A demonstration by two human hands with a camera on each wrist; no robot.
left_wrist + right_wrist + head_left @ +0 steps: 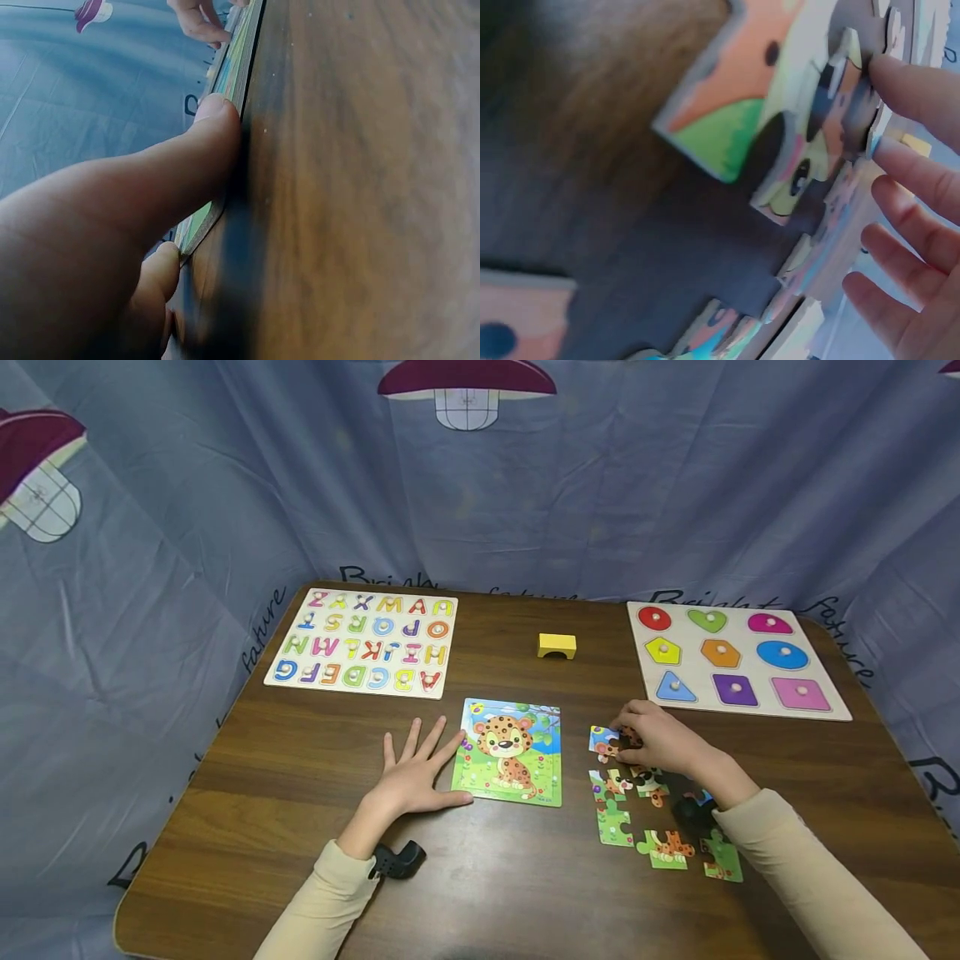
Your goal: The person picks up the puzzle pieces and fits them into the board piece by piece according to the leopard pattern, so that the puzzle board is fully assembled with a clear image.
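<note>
Board sat mid-table, leopard picture complete; I read that as a printed base, nothing set in. Loose pieces lay to its right, so probably early on, all of those left. Right hand pinched a spotted piece at the cluster's far side. Left hand was spread wide, thumb and fingertip at the board's left edge. Gap ran between board and pieces; more room nearside. Shape board crowded the right hand's far side.
</note>
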